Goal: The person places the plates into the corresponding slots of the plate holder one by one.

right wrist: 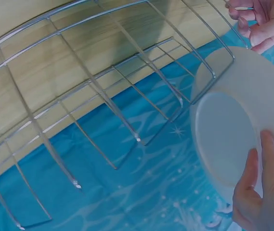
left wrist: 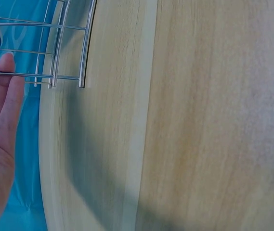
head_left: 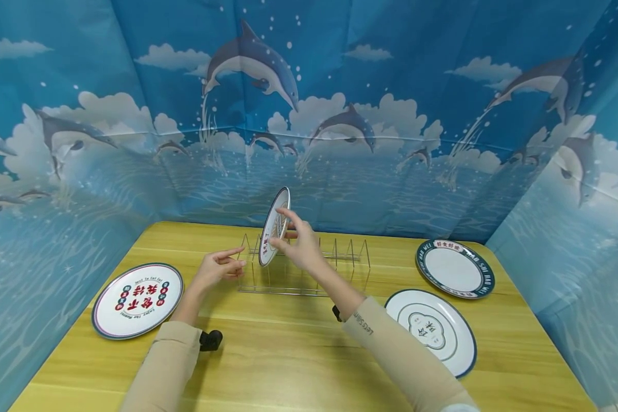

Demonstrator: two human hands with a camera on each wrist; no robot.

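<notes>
A white plate [head_left: 274,227] with a dark rim and red lettering stands nearly on edge, over the left part of the wire dish rack [head_left: 288,290]. My right hand [head_left: 304,245] pinches it, thumb on one face and fingers on the other. From the right wrist, the plate's plain underside [right wrist: 226,137] shows, with fingertips pressed against it near the foot ring. At the rack's left end is my left hand [head_left: 217,269]. Its fingers [left wrist: 4,96] reach out fairly straight at an end wire of the rack [left wrist: 69,77] in the left wrist view.
On the wooden table [head_left: 268,355], a white plate with red characters [head_left: 134,320] lies at left. To the right lie a green-rimmed plate [head_left: 450,270] and a blue-rimmed plate [head_left: 407,309]. A blue dolphin-print curtain [head_left: 340,189] hangs behind the table.
</notes>
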